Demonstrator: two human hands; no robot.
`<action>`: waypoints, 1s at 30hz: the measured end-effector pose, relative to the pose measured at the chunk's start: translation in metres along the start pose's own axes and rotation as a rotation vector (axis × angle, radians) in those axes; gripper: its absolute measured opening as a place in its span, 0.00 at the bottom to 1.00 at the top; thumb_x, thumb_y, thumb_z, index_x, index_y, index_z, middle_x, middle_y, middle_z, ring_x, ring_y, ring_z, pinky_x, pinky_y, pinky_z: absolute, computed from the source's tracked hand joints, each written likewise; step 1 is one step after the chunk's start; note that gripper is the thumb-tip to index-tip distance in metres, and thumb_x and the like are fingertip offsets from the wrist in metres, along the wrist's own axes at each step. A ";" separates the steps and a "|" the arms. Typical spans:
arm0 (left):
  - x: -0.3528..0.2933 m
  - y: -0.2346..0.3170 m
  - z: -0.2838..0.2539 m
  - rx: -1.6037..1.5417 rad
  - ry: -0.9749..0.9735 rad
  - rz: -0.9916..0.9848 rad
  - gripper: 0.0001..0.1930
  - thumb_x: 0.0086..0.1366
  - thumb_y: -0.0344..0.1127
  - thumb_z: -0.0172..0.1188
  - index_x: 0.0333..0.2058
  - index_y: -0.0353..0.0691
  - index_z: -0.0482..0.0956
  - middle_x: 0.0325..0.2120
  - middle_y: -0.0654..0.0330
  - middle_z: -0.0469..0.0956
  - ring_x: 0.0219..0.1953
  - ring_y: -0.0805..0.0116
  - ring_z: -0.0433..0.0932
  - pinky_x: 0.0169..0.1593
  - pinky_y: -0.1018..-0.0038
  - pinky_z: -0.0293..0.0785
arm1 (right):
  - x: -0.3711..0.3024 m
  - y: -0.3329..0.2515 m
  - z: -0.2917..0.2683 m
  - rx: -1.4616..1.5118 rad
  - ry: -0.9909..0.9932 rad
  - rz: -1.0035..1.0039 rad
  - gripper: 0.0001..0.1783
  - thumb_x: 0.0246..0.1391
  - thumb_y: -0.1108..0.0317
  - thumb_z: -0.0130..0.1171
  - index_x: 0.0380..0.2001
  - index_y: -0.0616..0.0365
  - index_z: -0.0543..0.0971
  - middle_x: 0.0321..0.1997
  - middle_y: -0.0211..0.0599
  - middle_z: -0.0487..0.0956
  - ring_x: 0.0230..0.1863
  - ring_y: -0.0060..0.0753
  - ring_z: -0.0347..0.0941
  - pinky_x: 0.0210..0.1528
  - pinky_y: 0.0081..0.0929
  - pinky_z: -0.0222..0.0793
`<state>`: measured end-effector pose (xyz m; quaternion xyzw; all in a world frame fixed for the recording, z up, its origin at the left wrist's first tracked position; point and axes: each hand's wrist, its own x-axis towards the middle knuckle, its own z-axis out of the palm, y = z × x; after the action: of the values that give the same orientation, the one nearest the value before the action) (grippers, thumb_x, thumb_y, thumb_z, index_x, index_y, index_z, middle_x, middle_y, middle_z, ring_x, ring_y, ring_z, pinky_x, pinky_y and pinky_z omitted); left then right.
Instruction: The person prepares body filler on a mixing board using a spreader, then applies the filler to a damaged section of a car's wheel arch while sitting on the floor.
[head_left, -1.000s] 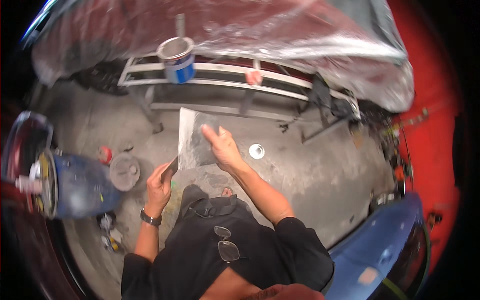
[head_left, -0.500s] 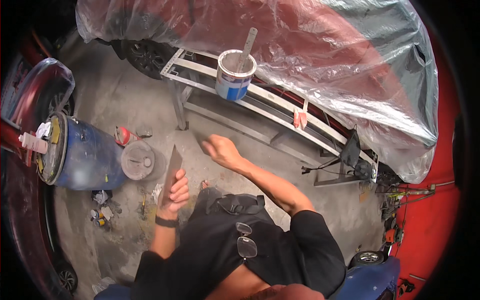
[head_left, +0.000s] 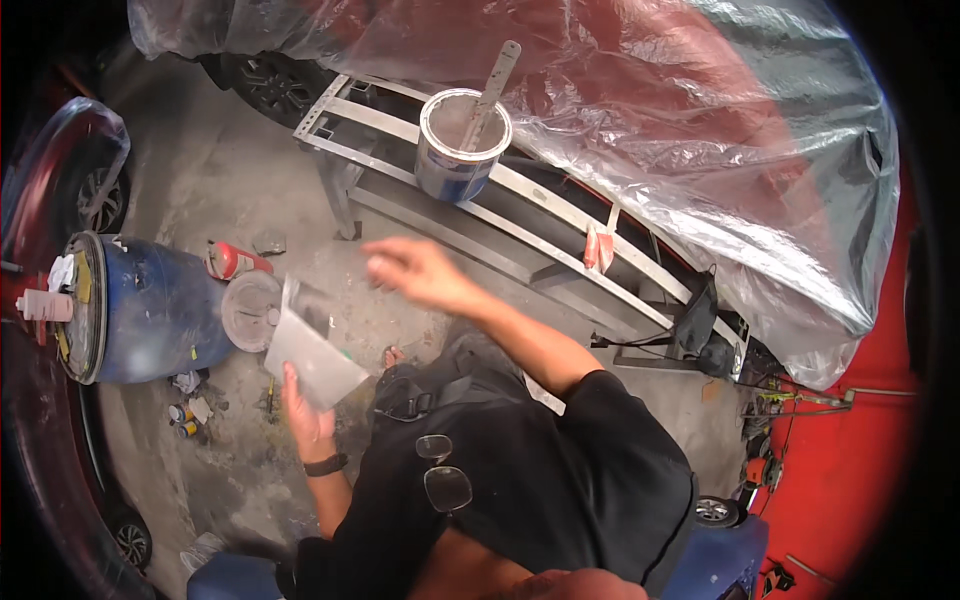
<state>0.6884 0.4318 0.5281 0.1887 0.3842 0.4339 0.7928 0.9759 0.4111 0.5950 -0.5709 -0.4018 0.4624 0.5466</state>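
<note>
While the left hand (head_left: 307,415) holds a sheet (head_left: 316,360), the right (head_left: 425,275) hovers nearby.

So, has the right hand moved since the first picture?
Yes: leftward in view; the right hand is now closer to the left bench leg.

- Metal trestle bench (head_left: 385,122) ahead of me: open metal can (head_left: 462,163), small red-and-white packet (head_left: 598,250).
- Concrete floor (head_left: 190,180), to my left: blue drum (head_left: 165,310), red canister (head_left: 238,261), round grey tub (head_left: 250,315).
</note>
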 end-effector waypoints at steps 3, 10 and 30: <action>0.003 0.005 0.004 -0.115 0.033 0.002 0.22 0.72 0.46 0.53 0.56 0.37 0.72 0.52 0.58 0.77 0.52 0.64 0.77 0.58 0.62 0.72 | 0.021 -0.013 -0.117 -0.028 0.342 -0.016 0.17 0.62 0.55 0.59 0.39 0.60 0.81 0.25 0.29 0.79 0.24 0.18 0.76 0.26 0.20 0.74; 0.029 -0.025 0.088 -0.062 0.154 0.125 0.19 0.70 0.42 0.56 0.54 0.37 0.73 0.49 0.59 0.78 0.50 0.64 0.77 0.57 0.65 0.73 | 0.125 -0.046 -0.300 -0.470 0.580 -0.020 0.51 0.47 0.46 0.71 0.64 0.71 0.64 0.21 0.29 0.71 0.17 0.19 0.67 0.17 0.22 0.63; 0.054 -0.065 0.174 0.081 0.291 0.098 0.19 0.71 0.40 0.56 0.53 0.32 0.73 0.48 0.55 0.79 0.47 0.62 0.80 0.51 0.63 0.78 | 0.160 -0.074 -0.299 -0.816 -0.191 -0.553 0.09 0.54 0.73 0.61 0.38 0.66 0.82 0.31 0.53 0.80 0.30 0.53 0.77 0.34 0.39 0.71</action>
<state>0.8756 0.4468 0.5732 0.1739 0.5025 0.4792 0.6983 1.3087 0.4958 0.6472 -0.5655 -0.7343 0.1555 0.3419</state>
